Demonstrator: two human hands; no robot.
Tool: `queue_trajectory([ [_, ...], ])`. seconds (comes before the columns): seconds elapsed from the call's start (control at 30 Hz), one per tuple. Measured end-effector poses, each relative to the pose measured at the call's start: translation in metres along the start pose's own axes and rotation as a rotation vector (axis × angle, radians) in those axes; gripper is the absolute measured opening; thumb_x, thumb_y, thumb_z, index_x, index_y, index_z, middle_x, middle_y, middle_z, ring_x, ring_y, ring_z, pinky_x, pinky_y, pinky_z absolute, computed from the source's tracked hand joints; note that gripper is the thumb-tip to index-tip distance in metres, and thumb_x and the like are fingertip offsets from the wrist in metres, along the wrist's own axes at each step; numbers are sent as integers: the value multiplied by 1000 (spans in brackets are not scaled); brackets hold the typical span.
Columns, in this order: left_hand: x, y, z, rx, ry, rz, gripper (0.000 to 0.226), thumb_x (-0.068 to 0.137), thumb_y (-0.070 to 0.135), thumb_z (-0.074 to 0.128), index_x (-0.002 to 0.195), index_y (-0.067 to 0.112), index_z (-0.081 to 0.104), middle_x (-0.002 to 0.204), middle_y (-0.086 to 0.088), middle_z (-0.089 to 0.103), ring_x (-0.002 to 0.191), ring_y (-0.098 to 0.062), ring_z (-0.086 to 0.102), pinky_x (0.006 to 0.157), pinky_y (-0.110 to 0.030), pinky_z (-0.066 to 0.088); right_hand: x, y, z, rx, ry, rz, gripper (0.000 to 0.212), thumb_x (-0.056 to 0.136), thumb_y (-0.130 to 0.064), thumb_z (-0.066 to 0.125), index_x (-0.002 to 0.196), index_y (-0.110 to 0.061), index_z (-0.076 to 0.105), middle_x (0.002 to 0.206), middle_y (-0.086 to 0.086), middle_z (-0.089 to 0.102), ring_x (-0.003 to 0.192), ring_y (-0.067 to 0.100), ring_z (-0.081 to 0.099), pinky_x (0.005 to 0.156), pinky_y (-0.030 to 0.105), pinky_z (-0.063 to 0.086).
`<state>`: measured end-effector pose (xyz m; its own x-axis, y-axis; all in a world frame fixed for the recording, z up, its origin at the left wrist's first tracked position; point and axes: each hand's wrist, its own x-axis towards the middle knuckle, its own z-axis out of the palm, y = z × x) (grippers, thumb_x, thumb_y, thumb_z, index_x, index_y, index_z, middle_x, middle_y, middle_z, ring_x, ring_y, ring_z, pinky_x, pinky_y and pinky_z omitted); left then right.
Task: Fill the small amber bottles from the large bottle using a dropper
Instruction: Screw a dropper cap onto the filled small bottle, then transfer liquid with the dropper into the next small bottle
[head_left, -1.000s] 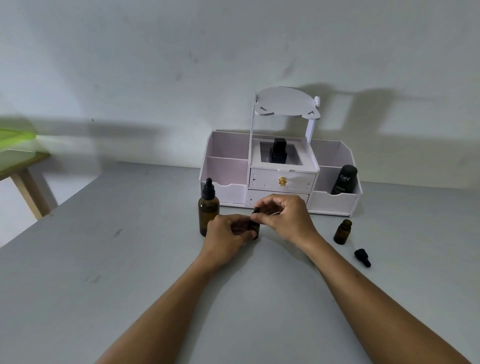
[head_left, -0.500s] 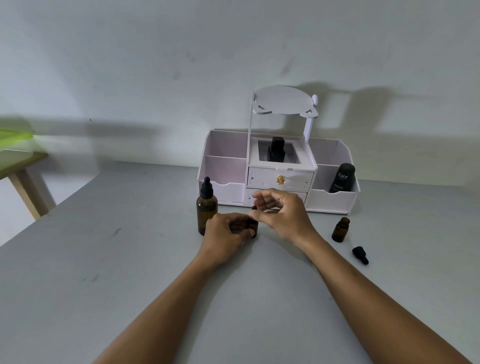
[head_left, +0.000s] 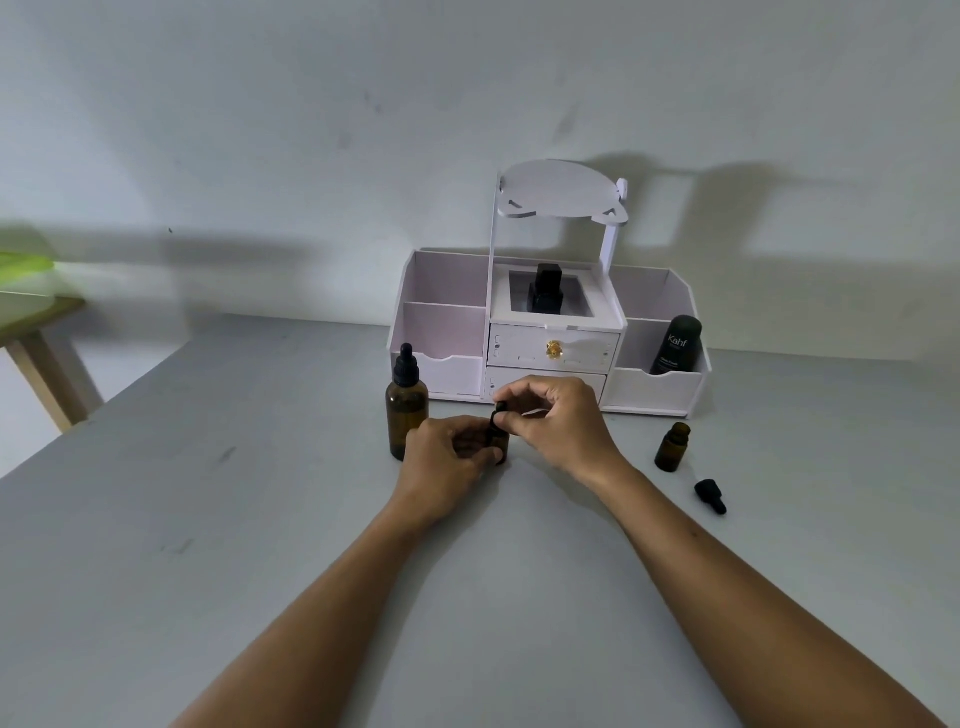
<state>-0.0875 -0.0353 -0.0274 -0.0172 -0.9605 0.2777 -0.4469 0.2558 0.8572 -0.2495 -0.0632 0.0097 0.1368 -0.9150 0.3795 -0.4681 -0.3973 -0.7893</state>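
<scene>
Bottle (head_left: 497, 441), amber (mostly hidden), black cap (head_left: 500, 413).

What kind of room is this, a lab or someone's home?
Most likely a home desk or dressing corner, not a lab. A white cosmetics organiser with little drawers stands against a bare wall, holding a dark Kahf bottle, and amber dropper bottles sit on a plain grey table.

large amber bottle (head_left: 407, 419) upright, capped; small bottle (head_left: 672, 447) uncapped
</scene>
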Motion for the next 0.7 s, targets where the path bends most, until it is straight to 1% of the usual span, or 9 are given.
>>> queue_trajectory([
  [0.1,-2,0,1,-9,5,-14,49,82,17,81,129,12,67,111,-1,76,94,-2,72,90,-12,53,1,-1,0,3,-7,-4,20,76,-6,81,91,-19,77,86,-4,77,78,10,73,78,24,60],
  [0.17,-4,-1,-1,-9,25,-29,58,81,23,82,134,11,63,116,-3,74,97,-7,72,89,-14,53,0,-3,-1,11,-22,-17,23,75,-6,82,94,-19,77,88,-5,76,79,8,72,76,19,58],
  [0.23,-9,1,-3,13,41,-18,56,82,25,81,134,11,63,120,-3,72,99,-10,70,86,-13,52,-1,-7,-4,24,-25,-48,26,76,-10,82,99,-21,75,92,-6,75,83,6,70,76,15,56],
  [0.3,-14,3,-8,43,42,7,51,84,26,79,132,12,65,122,-2,71,100,-9,69,84,-15,54,-1,-14,-8,36,-1,-80,26,78,-14,81,101,-22,74,97,-7,74,88,7,69,75,17,57],
  [0.37,-18,7,-15,74,57,26,44,84,29,79,125,17,69,116,3,73,95,-5,69,81,-17,57,2,-25,-12,61,40,-113,23,80,-15,79,102,-20,74,98,-6,74,90,8,69,74,22,59],
  [0.47,-24,17,-26,81,77,26,30,84,34,78,112,24,75,99,13,74,81,2,68,71,-8,53,8,-48,-16,147,88,-143,19,82,-16,77,100,-20,75,97,-6,74,91,10,69,77,30,61],
  [0.5,-25,20,-30,70,91,28,27,83,35,79,108,25,76,92,15,75,76,2,68,69,-8,52,12,-55,-16,175,97,-151,18,82,-17,76,100,-20,75,97,-6,74,91,10,69,78,32,62],
  [0.63,-27,28,-50,-16,206,60,16,80,31,82,93,22,80,73,9,75,66,-7,70,67,-17,56,27,-80,-3,251,99,-170,17,82,-15,76,99,-19,75,92,-1,74,84,10,68,81,32,61],
  [0.7,-25,25,-60,-53,293,76,8,81,27,82,84,20,80,68,5,74,62,-7,69,61,-15,52,31,-85,9,281,73,-150,16,82,-14,77,98,-17,75,90,3,73,80,11,67,80,31,60],
])
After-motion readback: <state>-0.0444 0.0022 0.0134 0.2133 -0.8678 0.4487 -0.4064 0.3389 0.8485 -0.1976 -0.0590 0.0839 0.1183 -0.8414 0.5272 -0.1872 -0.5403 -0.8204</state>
